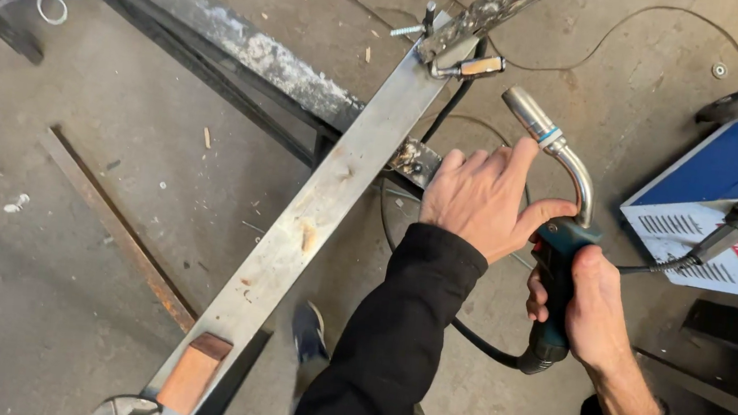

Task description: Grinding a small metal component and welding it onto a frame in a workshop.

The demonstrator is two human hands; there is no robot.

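Right hand point(590, 301): clenched around the dark teal handle of a welding torch point(555, 243), fingers wrapped round the grip, thumb side up toward the neck.
Left hand point(482, 200): grasping the torch where the handle meets the curved metal neck, thumb hooked under the bend, index finger stretched along the neck toward the nozzle; black sleeve to the wrist.
Torch nozzle point(527, 114): silvery tube with a blue ring, just beyond the left fingertips, pointing up and away from both hands, clear of the steel.
Torch cable point(482, 345): black hose leaving the bottom of the handle below the right hand, curving under the left forearm.
Flat steel bar point(314, 211): long grey strip lying diagonally just left of the left hand, running from near the person out to the far joint.
Clamp point(455, 62): beyond the nozzle, gripping the far end of the bar, with an orange-tipped handle and a threaded screw.
Copper block point(195, 371): on the near end of the bar, well to the left of both arms.
Dark steel frame point(223, 40): scaled beam crossing beneath the bar, farther left of the hands.
Welding machine point(730, 206): blue and white box to the right of the right hand, a black plug in its front.
Shoe point(310, 333): on the concrete floor below the left forearm.
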